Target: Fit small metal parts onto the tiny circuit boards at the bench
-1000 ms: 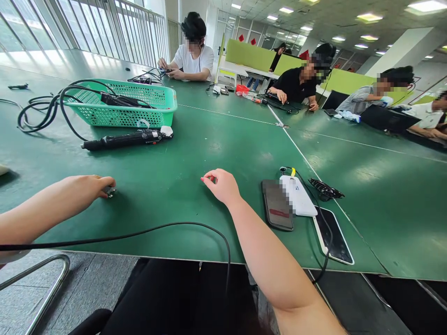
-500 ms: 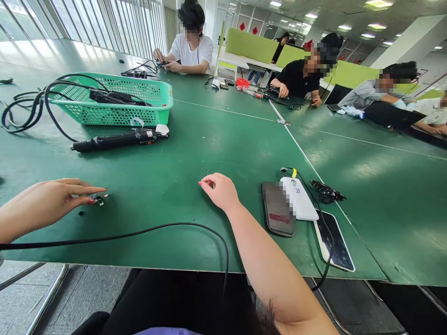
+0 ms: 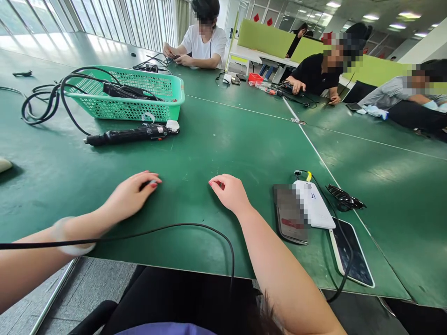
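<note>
My left hand (image 3: pixel 131 195) is over the table, fingers curled and thumb toward the fingertips. A small greyish metal piece (image 3: pixel 153 182) shows between them, mostly covered. To its right, my right hand (image 3: pixel 230 193) rests on the green tabletop (image 3: pixel 195 153) with thumb and forefinger pinched. Whatever that pinch holds, if anything, is too small or hidden to make out. Beyond my left hand lies a black electric screwdriver (image 3: pixel 132 133), its cord looping left. A green mesh basket (image 3: pixel 132 111) behind it carries black cords and a dark device.
A black cable (image 3: pixel 157 229) crosses in front of me, over my left forearm. On the right are a dark phone (image 3: pixel 289 232), a white power bank (image 3: pixel 316 204), a white-edged phone (image 3: pixel 352 251) and a black crinkled object (image 3: pixel 345 197). Several people sit around the table.
My left hand has come from the left with the small metal piece toward my right hand. My right hand keeps its pinch nearly in place. The view has shifted.
</note>
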